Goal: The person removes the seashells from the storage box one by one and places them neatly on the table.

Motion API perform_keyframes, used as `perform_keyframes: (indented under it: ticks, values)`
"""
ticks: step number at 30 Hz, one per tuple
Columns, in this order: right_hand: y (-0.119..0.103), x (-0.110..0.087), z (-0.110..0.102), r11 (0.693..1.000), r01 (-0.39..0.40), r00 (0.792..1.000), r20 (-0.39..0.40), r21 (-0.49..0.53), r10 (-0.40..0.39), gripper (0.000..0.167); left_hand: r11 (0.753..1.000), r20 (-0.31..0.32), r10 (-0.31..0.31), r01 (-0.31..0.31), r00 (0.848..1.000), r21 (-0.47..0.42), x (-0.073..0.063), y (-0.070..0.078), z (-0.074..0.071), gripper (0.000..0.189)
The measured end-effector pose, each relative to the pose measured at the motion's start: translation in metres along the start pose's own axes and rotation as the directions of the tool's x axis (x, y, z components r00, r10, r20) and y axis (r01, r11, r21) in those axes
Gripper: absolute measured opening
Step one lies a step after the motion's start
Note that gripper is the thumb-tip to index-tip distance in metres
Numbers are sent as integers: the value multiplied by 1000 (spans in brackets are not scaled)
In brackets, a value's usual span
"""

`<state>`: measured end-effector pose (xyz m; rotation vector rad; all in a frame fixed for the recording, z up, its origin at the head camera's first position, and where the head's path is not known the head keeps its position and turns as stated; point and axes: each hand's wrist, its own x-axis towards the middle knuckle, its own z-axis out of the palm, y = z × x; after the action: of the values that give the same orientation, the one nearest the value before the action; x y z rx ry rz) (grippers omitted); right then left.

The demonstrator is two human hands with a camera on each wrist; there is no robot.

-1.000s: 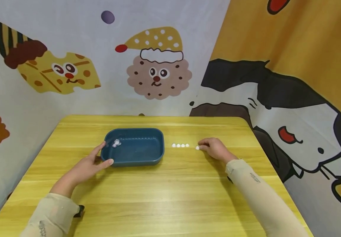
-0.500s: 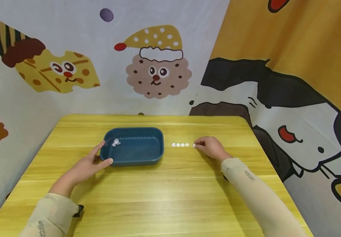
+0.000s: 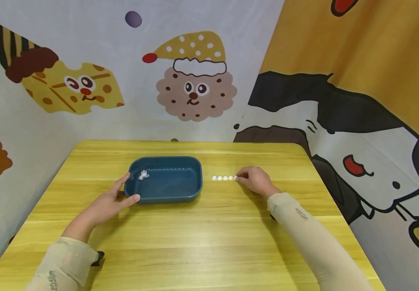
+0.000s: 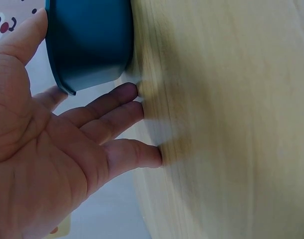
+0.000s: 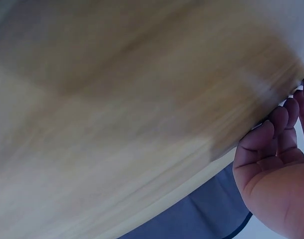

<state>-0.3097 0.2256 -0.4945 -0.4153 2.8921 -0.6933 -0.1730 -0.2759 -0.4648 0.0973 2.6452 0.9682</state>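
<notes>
My left hand (image 3: 104, 208) is at the left end of a dark blue rectangular tray (image 3: 173, 188), thumb and index fingertip against its rim, fingers spread. In the left wrist view its other fingertips rest on the table beside the tray (image 4: 92, 45). To the right of the tray, several small white rounded pieces (image 3: 220, 178) lie in a straight row. My right hand (image 3: 255, 180) pinches another small white piece (image 3: 236, 178) between thumb and index finger, at the right end of that row. The right wrist view shows the other fingers curled, the piece mostly hidden.
Inside the tray, near its left end, lies a small cluster of whitish, translucent pieces (image 3: 143, 175). The yellow wood-grain table (image 3: 209, 246) extends in front of both arms. A cartoon-printed curtain (image 3: 194, 133) hangs behind the table's back edge.
My right hand has moved left with the small white piece, from apart to right beside the row's end. My left hand has stayed at the tray.
</notes>
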Motion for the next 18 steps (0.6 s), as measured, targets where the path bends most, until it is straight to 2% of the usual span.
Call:
perform_keyframes:
  ticks: [18]
  values:
    - [3, 0, 0, 1000, 2, 1000, 29, 16, -2, 26, 1000, -5, 9, -9, 1000, -6, -2, 2, 0, 103]
